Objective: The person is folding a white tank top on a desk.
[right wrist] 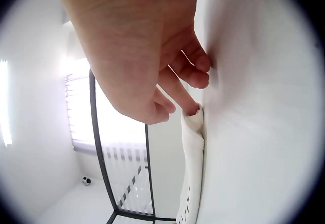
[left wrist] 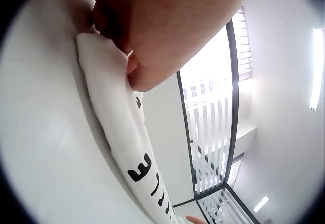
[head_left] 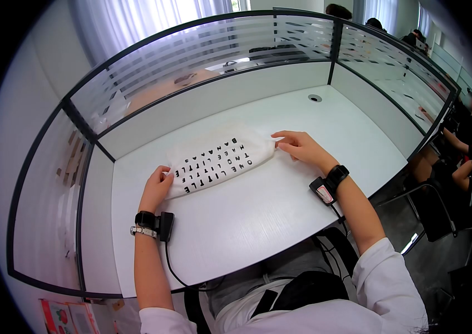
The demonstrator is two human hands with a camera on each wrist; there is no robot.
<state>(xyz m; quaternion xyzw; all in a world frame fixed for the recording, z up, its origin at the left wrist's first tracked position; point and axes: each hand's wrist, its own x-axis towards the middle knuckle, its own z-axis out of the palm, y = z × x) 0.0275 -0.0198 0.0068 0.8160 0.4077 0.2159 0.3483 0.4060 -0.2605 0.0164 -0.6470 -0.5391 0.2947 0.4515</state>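
Fingers (right wrist: 176, 88) of right hand (head_left: 301, 149) loose and spread apart, 1 seemingly tucked into the open end of the near fold (right wrist: 192, 127), no clear pinch; left hand (head_left: 157, 186) is at the opposite end, fingertips partly hidden, can't tell if they pinch. Biggest first: white desk (head_left: 247, 211), pale partition (head_left: 208, 103) behind it. White lettered cloth (head_left: 227, 153) lies on the desk between both hands, long near edge rounded over. Step looks like straightening or folding that edge; best done with both ends moving at the same pace, otherwise the cloth probably skews. Light, even tension should do, since soft fabric likely bunches if pulled hard. Next size down, the fold: smooth it from the middle outward, using the rows of black letters (head_left: 210, 180) as a straightness check. Smallest, the ends: square the left corner (left wrist: 94, 56) before letting go, and slide the right fingertip (right wrist: 191, 109) out flat before pressing, or that end may pop open or lump
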